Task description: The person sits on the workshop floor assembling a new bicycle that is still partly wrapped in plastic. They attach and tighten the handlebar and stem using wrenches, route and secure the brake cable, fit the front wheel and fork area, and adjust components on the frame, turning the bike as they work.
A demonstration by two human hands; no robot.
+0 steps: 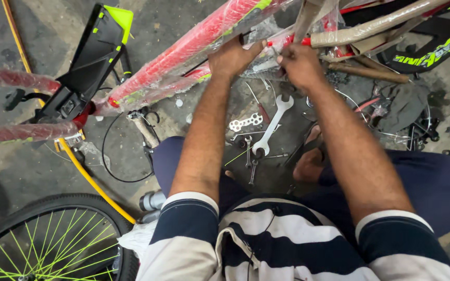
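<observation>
Left hand [231,57] clamped on red frame [183,52], steadying; right hand [299,65] closed on small part, hidden. Frame best kept braced; spanner [273,125] lies on floor [27,166] below.

- Left hand [234,57] grips the red plastic-wrapped bicycle frame [183,52]
- Right hand [300,65] pinches a small part at the frame, just beside the left
- Silver open-ended spanner [273,125] lies on the floor [37,161] between the knees
- Wheel with yellow-green spokes [53,244] at lower left

My bicycle repair workshop: spanners [273,124] strewn on the stained concrete floor [37,161], a plastic-wrapped red bike frame [183,52], a spoked wheel [53,242].
</observation>
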